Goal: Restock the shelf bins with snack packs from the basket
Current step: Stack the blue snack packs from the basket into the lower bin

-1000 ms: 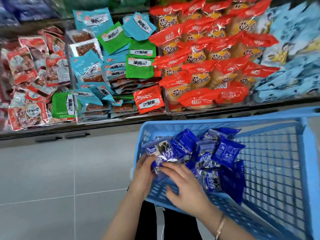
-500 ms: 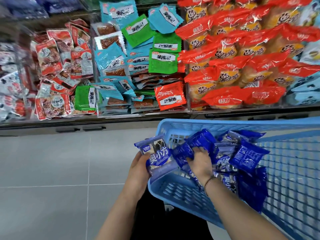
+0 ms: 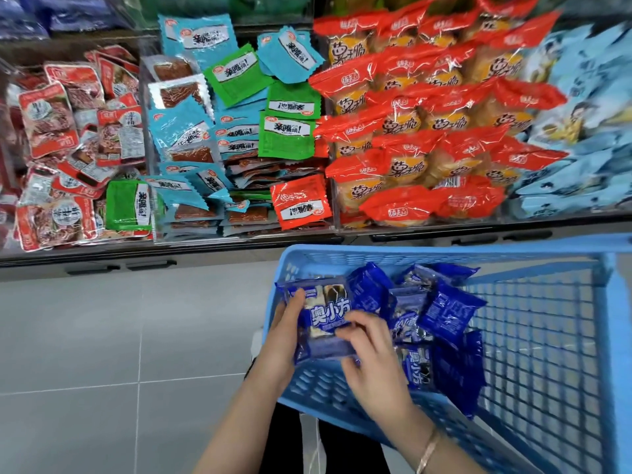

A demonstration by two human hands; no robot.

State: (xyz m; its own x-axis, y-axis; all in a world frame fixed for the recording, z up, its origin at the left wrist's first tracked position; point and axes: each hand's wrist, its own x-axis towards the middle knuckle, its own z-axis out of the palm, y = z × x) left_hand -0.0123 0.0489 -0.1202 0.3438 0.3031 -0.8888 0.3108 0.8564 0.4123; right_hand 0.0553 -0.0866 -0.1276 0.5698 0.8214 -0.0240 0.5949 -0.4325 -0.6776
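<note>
- Gripping from both sides, the left hand (image 3: 284,333) and right hand (image 3: 371,354) are clamped on a small stack of dark blue snack packs (image 3: 325,319), held over the near left corner of the light blue plastic basket (image 3: 547,336).
- More dark blue packs (image 3: 448,313) are heaped loose in the basket, just beside the held stack.
- A gold bracelet (image 3: 427,451) is worn on the right wrist.
- Clear shelf bins (image 3: 239,234) stand beyond the basket, above grey floor tiles (image 3: 102,336), filled with red, teal, green and pale blue packets.
</note>
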